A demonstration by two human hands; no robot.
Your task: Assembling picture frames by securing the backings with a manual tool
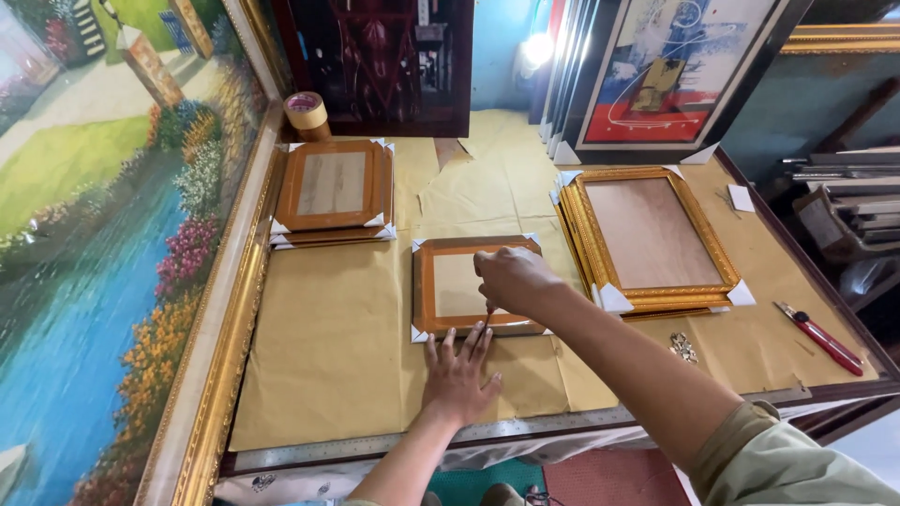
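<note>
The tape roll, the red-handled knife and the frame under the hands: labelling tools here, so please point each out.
Tape roll (307,114), head view, its side.
Red-handled knife (825,341), head view, mid handle.
Small frame (427,292), head view, left rail.

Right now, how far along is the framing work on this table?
Looks done: the stacked wooden frames and stacked gold frames wear white corner guards. In hand: the right hand works a thin tool on the small wooden frame; the left hand lies flat below it. Left: hard to tell; small metal pieces lie unused.
</note>
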